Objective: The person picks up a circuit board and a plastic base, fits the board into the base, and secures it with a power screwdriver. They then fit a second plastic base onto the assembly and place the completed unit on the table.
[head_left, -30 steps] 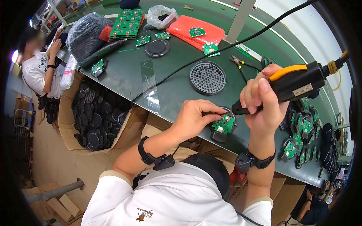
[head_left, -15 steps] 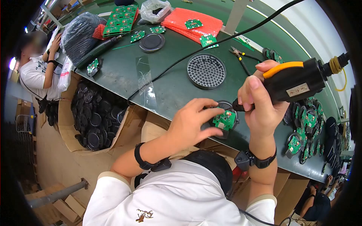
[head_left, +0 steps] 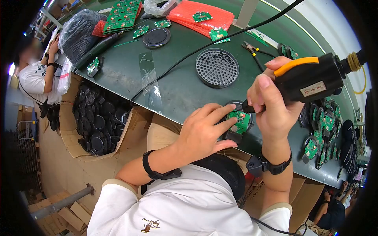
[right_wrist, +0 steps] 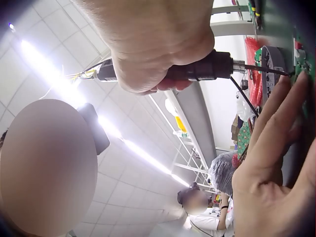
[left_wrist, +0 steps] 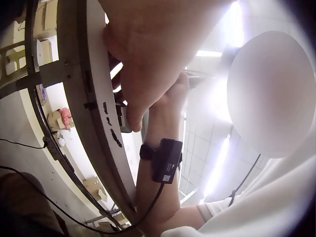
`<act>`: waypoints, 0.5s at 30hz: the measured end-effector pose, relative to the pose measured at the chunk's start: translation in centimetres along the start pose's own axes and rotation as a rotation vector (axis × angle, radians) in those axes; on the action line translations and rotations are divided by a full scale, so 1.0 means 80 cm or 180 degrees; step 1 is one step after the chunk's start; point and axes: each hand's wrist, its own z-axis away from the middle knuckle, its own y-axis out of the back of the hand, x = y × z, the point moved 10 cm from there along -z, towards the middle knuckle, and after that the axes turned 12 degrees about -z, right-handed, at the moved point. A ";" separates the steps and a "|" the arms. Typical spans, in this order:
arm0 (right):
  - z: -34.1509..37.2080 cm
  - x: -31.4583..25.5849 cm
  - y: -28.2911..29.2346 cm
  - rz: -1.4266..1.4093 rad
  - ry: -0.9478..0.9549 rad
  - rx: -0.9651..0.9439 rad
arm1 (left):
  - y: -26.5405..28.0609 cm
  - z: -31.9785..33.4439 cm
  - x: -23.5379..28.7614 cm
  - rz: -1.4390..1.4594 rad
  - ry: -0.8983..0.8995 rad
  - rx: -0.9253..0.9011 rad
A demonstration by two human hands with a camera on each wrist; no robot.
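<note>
My right hand point(head_left: 273, 104) grips a black electric screwdriver point(head_left: 309, 84) with an orange lever, its nose pointing at a green circuit board point(head_left: 242, 122). In the right wrist view, the thin bit point(right_wrist: 264, 69) reaches down to the board's edge, close by the left fingertips. The board sits on a round black housing point(head_left: 233, 136) near the table's front edge. My left hand point(head_left: 202, 129) lies over it with fingers stretched out, index and middle fingertips on the board and housing, thumb apart. The left wrist view shows the back of this hand at the table edge.
A round grey dish point(head_left: 210, 80) of small dark pieces stands beyond the board, with pliers point(head_left: 254, 55) to its right. Assembled units point(head_left: 325, 124) are heaped at right. A carton point(head_left: 71, 143) of black housings stands at left. The screwdriver's cable point(head_left: 189, 56) crosses the table.
My left hand has gone from pinching at the board's far edge by the bit to spreading its fingers on the board. The screwdriver stays over the board in my right hand.
</note>
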 end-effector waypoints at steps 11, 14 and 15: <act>-0.005 -0.012 0.005 -0.0306 0.0057 0.0032 | 0.010 -0.009 -0.023 0.0669 0.0310 0.0243; -0.007 -0.020 0.003 -0.0326 0.0056 0.0088 | 0.007 -0.013 -0.042 0.0845 0.0648 0.0434; -0.008 -0.022 0.003 -0.0563 0.0087 0.0088 | 0.006 -0.017 -0.044 0.0814 0.0795 0.0403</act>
